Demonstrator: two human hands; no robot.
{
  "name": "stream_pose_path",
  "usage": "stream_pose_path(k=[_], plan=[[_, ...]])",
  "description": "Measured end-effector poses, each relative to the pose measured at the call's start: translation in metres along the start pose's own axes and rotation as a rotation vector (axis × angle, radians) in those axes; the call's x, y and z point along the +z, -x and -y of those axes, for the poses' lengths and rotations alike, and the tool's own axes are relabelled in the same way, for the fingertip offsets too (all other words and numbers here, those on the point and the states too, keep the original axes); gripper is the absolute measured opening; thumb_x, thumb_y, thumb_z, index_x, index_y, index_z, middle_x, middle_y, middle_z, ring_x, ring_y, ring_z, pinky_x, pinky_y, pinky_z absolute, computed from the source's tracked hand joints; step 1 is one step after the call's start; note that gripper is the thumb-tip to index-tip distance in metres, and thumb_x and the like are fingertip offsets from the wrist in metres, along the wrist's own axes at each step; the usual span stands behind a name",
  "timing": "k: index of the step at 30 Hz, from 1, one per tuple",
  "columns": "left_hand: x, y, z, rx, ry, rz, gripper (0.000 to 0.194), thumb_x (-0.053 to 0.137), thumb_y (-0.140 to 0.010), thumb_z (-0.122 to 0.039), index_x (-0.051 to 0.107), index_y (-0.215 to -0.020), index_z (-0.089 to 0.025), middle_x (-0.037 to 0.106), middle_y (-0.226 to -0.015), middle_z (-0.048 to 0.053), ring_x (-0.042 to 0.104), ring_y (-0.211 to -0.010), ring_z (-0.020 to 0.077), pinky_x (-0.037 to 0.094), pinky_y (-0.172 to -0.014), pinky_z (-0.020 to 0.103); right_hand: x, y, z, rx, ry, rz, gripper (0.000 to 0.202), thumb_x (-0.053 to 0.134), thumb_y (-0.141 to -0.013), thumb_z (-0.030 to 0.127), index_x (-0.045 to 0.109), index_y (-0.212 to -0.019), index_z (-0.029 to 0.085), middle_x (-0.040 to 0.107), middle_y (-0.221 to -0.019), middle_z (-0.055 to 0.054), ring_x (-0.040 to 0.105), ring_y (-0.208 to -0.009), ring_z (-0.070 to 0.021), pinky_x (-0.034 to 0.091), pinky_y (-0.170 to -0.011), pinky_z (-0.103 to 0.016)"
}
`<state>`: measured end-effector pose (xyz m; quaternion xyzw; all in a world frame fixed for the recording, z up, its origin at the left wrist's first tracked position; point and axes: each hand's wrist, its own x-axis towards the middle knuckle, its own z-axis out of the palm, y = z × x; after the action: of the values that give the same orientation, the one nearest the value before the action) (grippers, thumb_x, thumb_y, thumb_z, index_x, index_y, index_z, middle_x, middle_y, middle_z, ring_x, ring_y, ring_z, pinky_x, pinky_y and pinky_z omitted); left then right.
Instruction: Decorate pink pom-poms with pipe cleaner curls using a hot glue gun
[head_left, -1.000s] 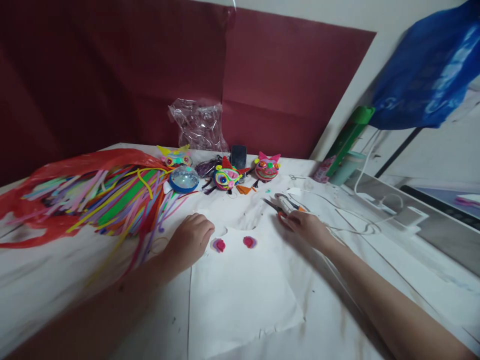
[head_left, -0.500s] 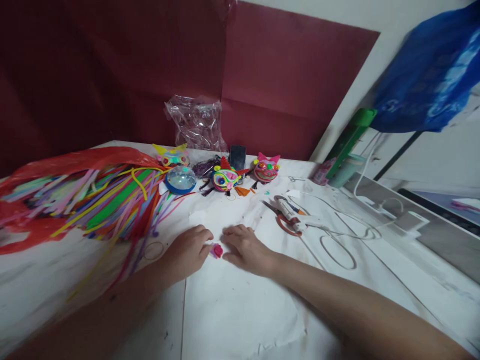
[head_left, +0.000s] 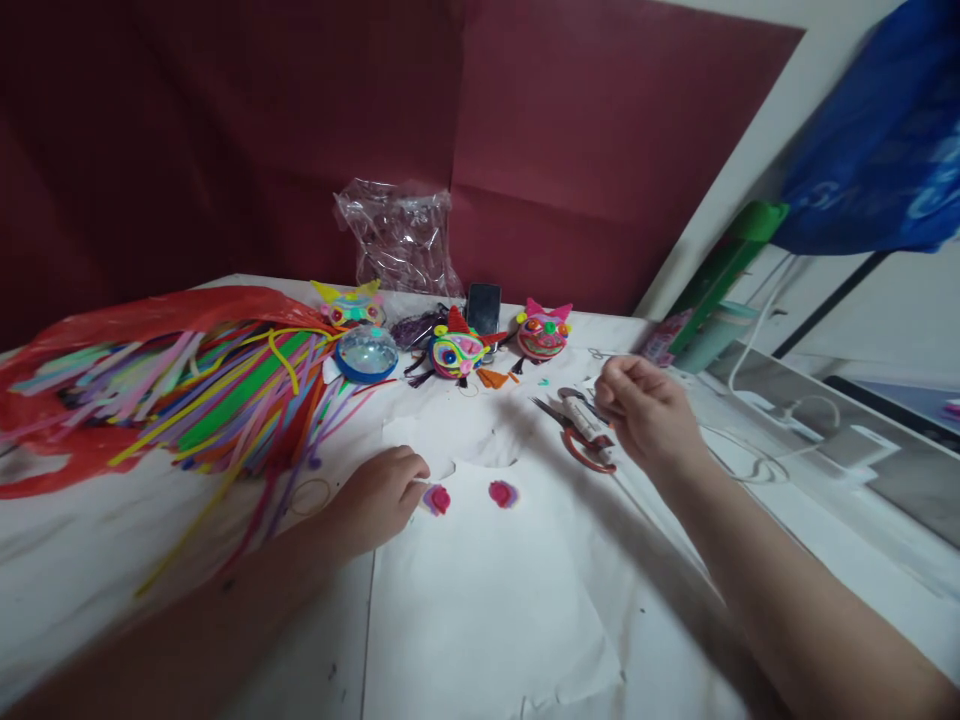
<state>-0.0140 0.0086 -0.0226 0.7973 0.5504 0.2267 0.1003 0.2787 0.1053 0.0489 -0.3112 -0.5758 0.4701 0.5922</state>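
My left hand (head_left: pixel 379 495) rests on the white table with its fingers curled, the fingertips touching a pink-and-purple coil (head_left: pixel 436 498). A second such coil (head_left: pixel 502 493) lies a little to the right. Both sit at the top edge of a white paper sheet (head_left: pixel 487 610). My right hand (head_left: pixel 649 415) hovers above the red-handled scissors (head_left: pixel 589 455) and a white glue gun (head_left: pixel 583 412). Its fingers are pinched together, and I see nothing in them.
A red plastic bag with several coloured pipe cleaners (head_left: pixel 187 390) spreads across the left. Behind stand a blue-rimmed dome (head_left: pixel 366 355), three colourful craft faces (head_left: pixel 456 352), a phone (head_left: pixel 484 305) and a clear plastic bag (head_left: pixel 397 240). White cables (head_left: pixel 757 455) and a blue bag (head_left: pixel 877 150) are at right.
My right hand left the spot beside the left coil and rose to the right, above the scissors and glue gun. The second coil shows again. My left hand stayed put.
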Motion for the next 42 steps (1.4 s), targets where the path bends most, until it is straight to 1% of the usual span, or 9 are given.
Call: stream_pose_path(k=[5,8,12,18,25,29,32,39,42], plan=[[0.008,0.000,0.000,0.152,0.135,-0.070,0.012,0.051,-0.086,-0.016,0.063,-0.083,-0.018,0.061,-0.085,0.003,0.058,-0.080,0.0154,0.044,-0.072,0.026,-0.043,-0.025,-0.001,-0.109,0.167,-0.302,0.028,0.071,-0.070,0.039,0.051,-0.064,0.020,0.034,-0.042,0.011,0.026,-0.039,-0.0059,0.021,-0.038,-0.018],[0.015,0.000,0.001,0.260,0.143,-0.004,0.009,0.057,-0.083,-0.014,0.065,-0.081,-0.019,0.062,-0.086,0.003,0.059,-0.083,0.0156,0.044,-0.074,0.025,-0.049,-0.028,-0.008,-0.061,0.414,-0.332,0.025,0.067,-0.070,0.038,0.052,-0.061,0.020,0.043,-0.045,0.007,0.035,-0.041,-0.0075,0.029,-0.040,-0.020],[0.021,-0.001,0.003,0.251,0.141,-0.004,0.017,0.053,-0.086,-0.014,0.062,-0.073,-0.018,0.062,-0.080,0.003,0.059,-0.078,0.0145,0.045,-0.071,0.024,-0.034,-0.023,-0.017,-0.051,0.503,-0.183,0.022,0.066,-0.067,0.035,0.056,-0.078,0.019,0.058,-0.061,0.003,0.048,-0.050,-0.0106,0.038,-0.048,-0.023],[0.014,-0.002,-0.004,0.226,0.232,-0.020,0.023,0.039,-0.090,-0.016,0.055,-0.073,-0.018,0.059,-0.081,0.003,0.057,-0.075,0.0137,0.045,-0.070,0.025,-0.003,-0.001,-0.035,0.029,0.604,0.144,0.019,0.059,-0.075,0.035,0.059,-0.085,0.019,0.061,-0.067,0.000,0.054,-0.058,-0.0142,0.042,-0.055,-0.026],[-0.012,-0.001,-0.019,-0.051,0.419,-0.318,0.018,0.041,-0.089,-0.027,0.052,-0.077,-0.019,0.057,-0.071,0.000,0.055,-0.068,0.0148,0.044,-0.065,0.027,0.031,0.034,-0.036,-0.016,0.779,0.525,0.017,0.048,-0.084,0.024,0.063,-0.084,0.017,0.066,-0.074,-0.003,0.057,-0.064,-0.0143,0.043,-0.058,-0.024],[-0.019,0.003,-0.027,-0.064,0.561,-0.254,0.023,0.039,-0.090,-0.029,0.049,-0.072,-0.019,0.054,-0.063,-0.002,0.054,-0.061,0.0126,0.043,-0.062,0.025,0.039,0.043,-0.031,-0.080,0.830,0.647,0.018,0.049,-0.085,0.012,0.066,-0.085,0.017,0.068,-0.080,-0.004,0.060,-0.069,-0.0140,0.045,-0.064,-0.023],[-0.009,0.006,-0.027,0.007,0.460,-0.131,0.026,0.036,-0.092,-0.026,0.049,-0.071,-0.019,0.052,-0.062,-0.003,0.051,-0.058,0.0116,0.041,-0.058,0.024,0.042,0.046,-0.038,-0.164,0.787,0.755,0.020,0.050,-0.085,0.009,0.067,-0.080,0.018,0.066,-0.079,-0.005,0.061,-0.076,-0.0155,0.047,-0.068,-0.024],[0.024,0.004,-0.017,0.236,0.205,-0.065,0.009,0.049,-0.084,-0.014,0.053,-0.078,-0.019,0.060,-0.083,0.004,0.055,-0.083,0.0173,0.044,-0.076,0.030,0.059,0.064,-0.074,-0.454,0.916,0.715,0.014,0.054,-0.085,0.012,0.059,-0.075,0.018,0.061,-0.075,-0.008,0.054,-0.077,-0.0216,0.043,-0.074,-0.036],[0.026,0.003,-0.016,0.245,0.182,-0.038,0.008,0.051,-0.082,-0.012,0.054,-0.080,-0.018,0.062,-0.085,0.004,0.055,-0.085,0.0180,0.044,-0.077,0.032,0.057,0.061,-0.070,-0.363,0.775,0.654,0.012,0.047,-0.088,0.016,0.051,-0.077,0.019,0.059,-0.077,-0.007,0.053,-0.075,-0.0197,0.043,-0.072,-0.034]])
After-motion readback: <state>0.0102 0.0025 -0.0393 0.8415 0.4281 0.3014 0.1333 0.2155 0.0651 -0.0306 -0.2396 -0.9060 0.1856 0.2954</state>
